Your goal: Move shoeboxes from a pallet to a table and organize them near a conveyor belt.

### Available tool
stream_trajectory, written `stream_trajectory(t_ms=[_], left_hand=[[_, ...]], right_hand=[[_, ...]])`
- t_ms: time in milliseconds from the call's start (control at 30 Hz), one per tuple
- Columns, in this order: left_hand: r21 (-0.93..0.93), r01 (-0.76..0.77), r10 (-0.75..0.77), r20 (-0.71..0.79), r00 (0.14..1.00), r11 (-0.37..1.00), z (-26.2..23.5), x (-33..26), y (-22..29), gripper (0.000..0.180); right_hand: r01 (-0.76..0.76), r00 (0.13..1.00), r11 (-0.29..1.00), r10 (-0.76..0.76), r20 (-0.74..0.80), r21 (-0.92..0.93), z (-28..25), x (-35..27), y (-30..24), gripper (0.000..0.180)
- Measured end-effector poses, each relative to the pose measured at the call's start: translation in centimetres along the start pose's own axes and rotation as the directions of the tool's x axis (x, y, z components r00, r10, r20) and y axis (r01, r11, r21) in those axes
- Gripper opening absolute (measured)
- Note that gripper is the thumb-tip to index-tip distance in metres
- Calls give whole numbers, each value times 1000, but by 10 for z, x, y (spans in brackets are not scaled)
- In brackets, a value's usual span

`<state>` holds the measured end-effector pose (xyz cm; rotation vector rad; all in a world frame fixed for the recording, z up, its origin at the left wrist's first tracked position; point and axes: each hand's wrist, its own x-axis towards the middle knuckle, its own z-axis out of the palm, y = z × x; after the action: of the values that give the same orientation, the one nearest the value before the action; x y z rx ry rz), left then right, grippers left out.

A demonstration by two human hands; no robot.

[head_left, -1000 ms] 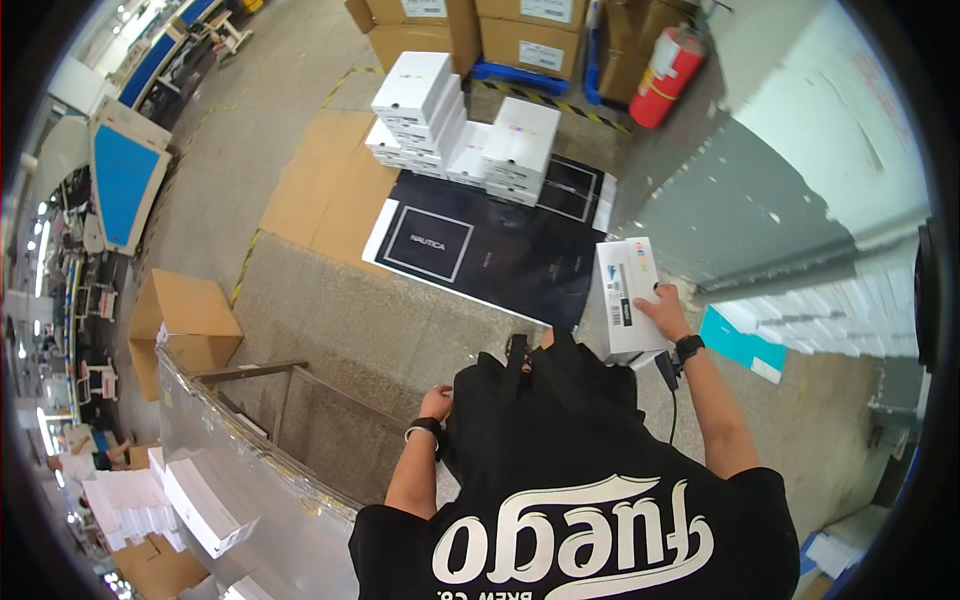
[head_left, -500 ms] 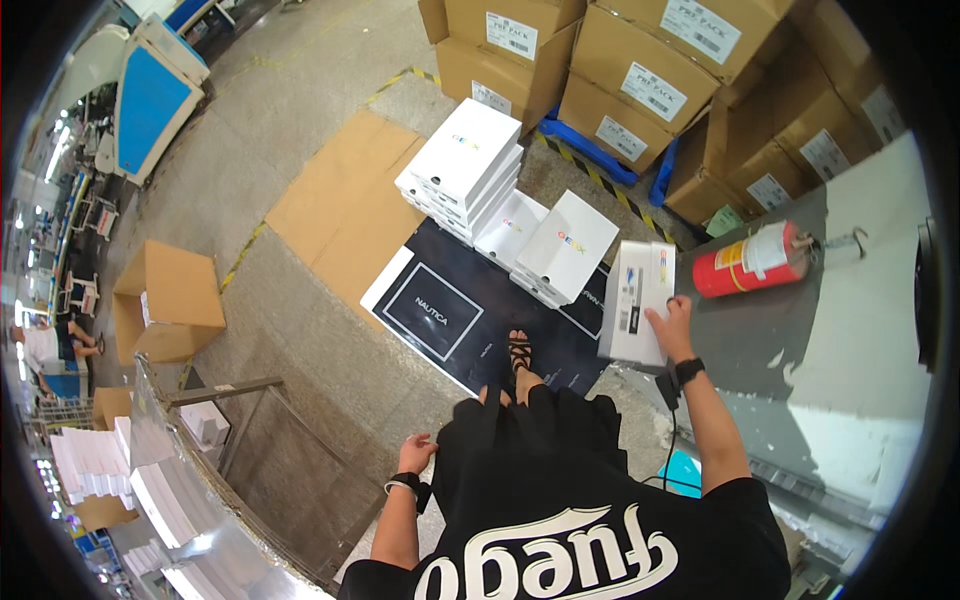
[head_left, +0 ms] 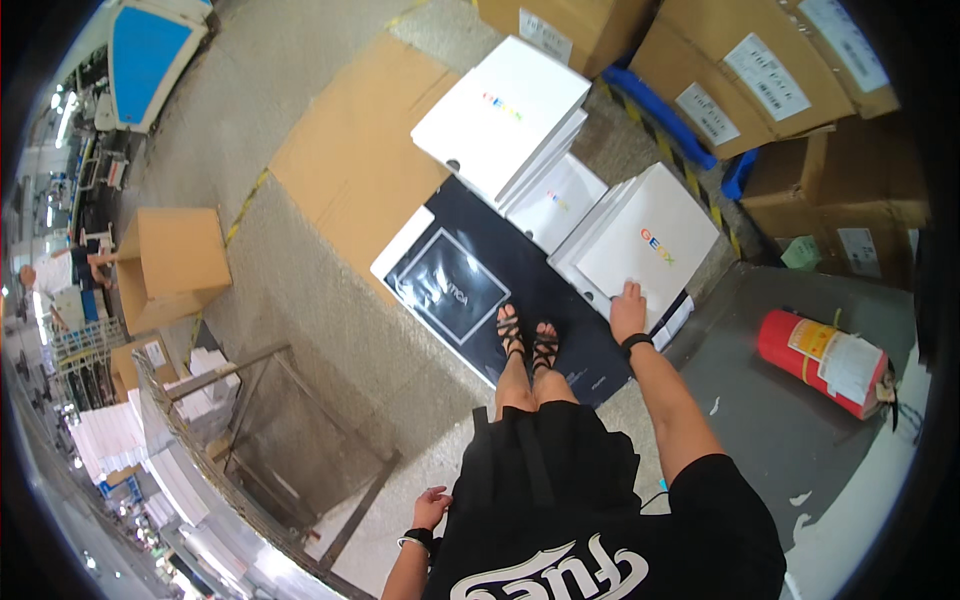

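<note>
Bare concrete floor (head_left: 300, 345) spreads across a busy workshop; with the clock centred on the view, labelled brown cartons (head_left: 690, 55) rise between one and two o'clock, by blue pallet edges (head_left: 668, 118). A metal frame (head_left: 365, 508) stands around seven to eight o'clock, a flat tan cardboard sheet (head_left: 355, 160) lies at eleven, and a glossy black printed sheet (head_left: 545, 285) fills the centre. Out at nine is a brown carton (head_left: 180, 262); between three and four, near a grey-painted surface (head_left: 725, 400), is a red fire extinguisher (head_left: 820, 360).

Two piles of white shoeboxes sit on the black sheet: a taller stack (head_left: 500, 115) at twelve o'clock and a lower stack (head_left: 640, 235) past two, with a single white lid (head_left: 557, 200) showing between them. Strappy sandals (head_left: 510, 328) stand on the same sheet, just short of the lower stack.

At three o'clock the right hand (head_left: 628, 312) touches the top shoebox at its near edge, fingers close together on the lid — whether the thumb pinches the side, I cannot tell. Toward half past six the left hand (head_left: 430, 508) hangs empty, fingers loosely curled and slightly apart.

Lopsided pressure on that near edge could skew the pile; a foot slipping on the glossy sheet could drag both stacks askew.
</note>
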<state>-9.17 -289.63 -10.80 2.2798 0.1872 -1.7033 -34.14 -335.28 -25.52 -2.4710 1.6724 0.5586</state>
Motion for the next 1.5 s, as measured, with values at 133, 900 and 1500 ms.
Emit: stream_trajectory(t_ms=[133, 900, 1500], left_hand=[[30, 15, -15, 10, 1000, 999, 6, -5, -19, 31], [-179, 31, -26, 33, 999, 983, 20, 1, 20, 28], [-747, -284, -63, -398, 915, 601, 102, -78, -105, 33]], right_hand=[[53, 980, 994, -33, -196, 94, 10, 1, -47, 17], [577, 807, 806, -587, -63, -129, -4, 0, -26, 16], [699, 631, 665, -746, 212, 262, -114, -41, 22, 15]])
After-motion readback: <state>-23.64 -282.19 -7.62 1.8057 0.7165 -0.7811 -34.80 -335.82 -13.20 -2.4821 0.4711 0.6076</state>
